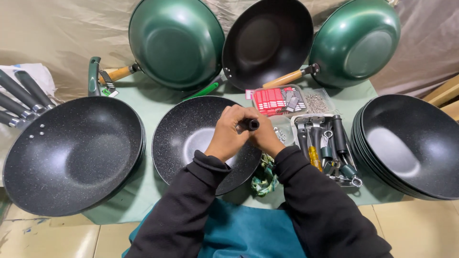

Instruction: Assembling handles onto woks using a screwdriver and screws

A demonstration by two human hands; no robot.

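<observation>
While both hands (pixel 246 134) clench the short black cylindrical handle (pixel 251 124), it may slip into the speckled black wok (pixel 191 129) directly beneath.

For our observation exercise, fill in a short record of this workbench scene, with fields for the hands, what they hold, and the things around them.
Left hand: closed around a black handle, over a speckled black pan
Right hand: grips the same handle from the other side
Left of the hands: stack of speckled pans
Right of the hands: tray of tools, stack of black pans
Behind: two green woks and one black wok, leaning
Surface: green cloth
</observation>
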